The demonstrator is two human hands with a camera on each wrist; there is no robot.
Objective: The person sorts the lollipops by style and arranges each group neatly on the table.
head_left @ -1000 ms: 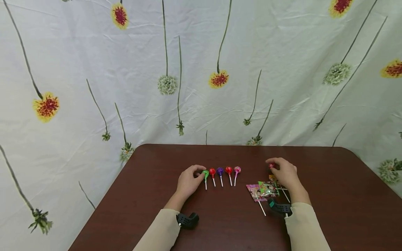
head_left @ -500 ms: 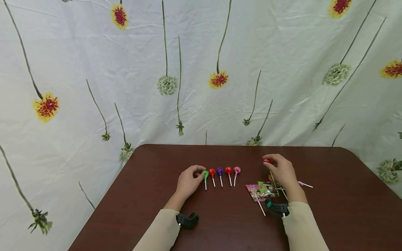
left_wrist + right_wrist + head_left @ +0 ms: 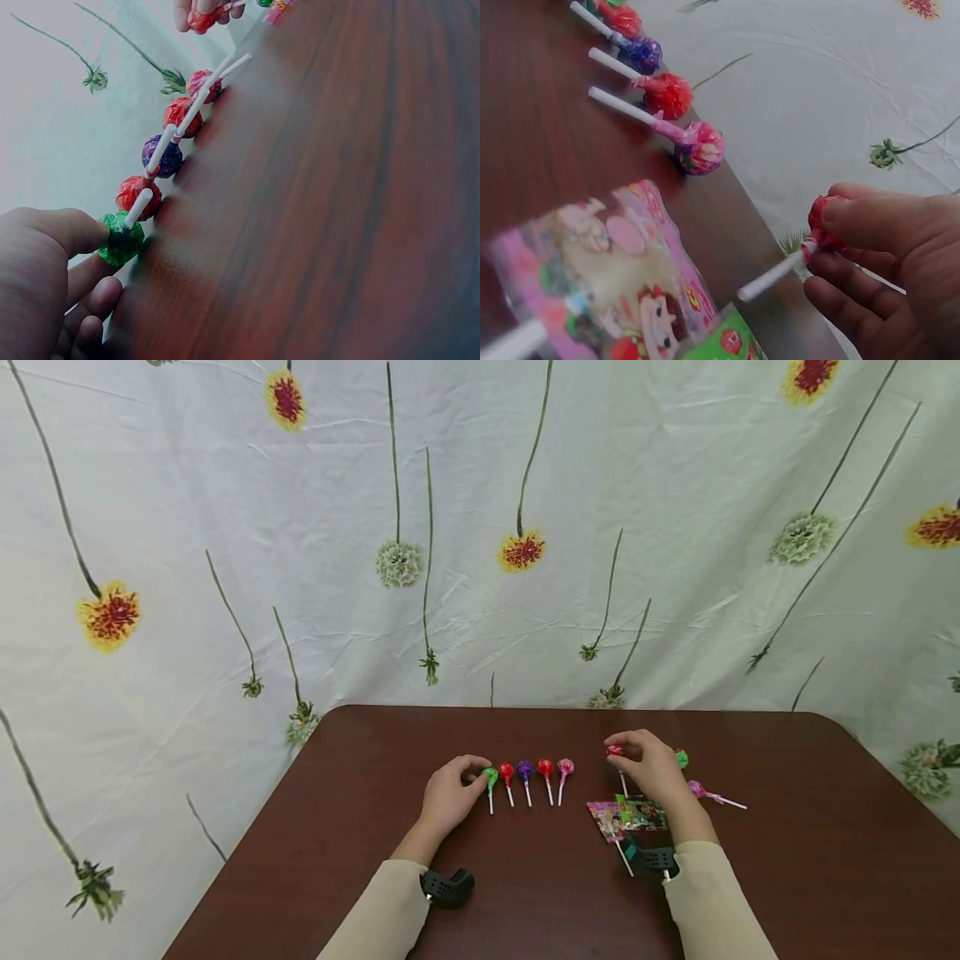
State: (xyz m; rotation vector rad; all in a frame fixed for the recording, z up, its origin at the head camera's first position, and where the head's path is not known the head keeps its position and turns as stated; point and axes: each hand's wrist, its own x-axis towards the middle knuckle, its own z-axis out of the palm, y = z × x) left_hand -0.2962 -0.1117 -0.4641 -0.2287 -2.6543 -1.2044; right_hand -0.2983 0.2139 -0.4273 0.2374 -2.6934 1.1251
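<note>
At the left end of a row of lollipops, my left hand (image 3: 447, 795) pinches the head of a green lollipop (image 3: 121, 238) lying on the table. To its right lie a red lollipop (image 3: 507, 771), a purple lollipop (image 3: 525, 769), another red lollipop (image 3: 545, 767) and a pink lollipop (image 3: 566, 767), sticks toward me. My right hand (image 3: 654, 771) is to the right of that row. Its thumb and fingers grip a wrapped red lollipop (image 3: 823, 217) by the head, with the white stick pointing out.
In front of my right hand lie flat candies on sticks in a pink packet (image 3: 603, 815) and a green packet (image 3: 643, 814), overlapping. Beyond that wrist are a pink lollipop (image 3: 697, 789) and a green lollipop (image 3: 681, 758). A flowered curtain (image 3: 465, 610) hangs behind the brown table (image 3: 540, 893).
My right hand has moved left toward the row, carrying the red lollipop. A pink and a green lollipop have come into sight to its right. My left hand stays put.
</note>
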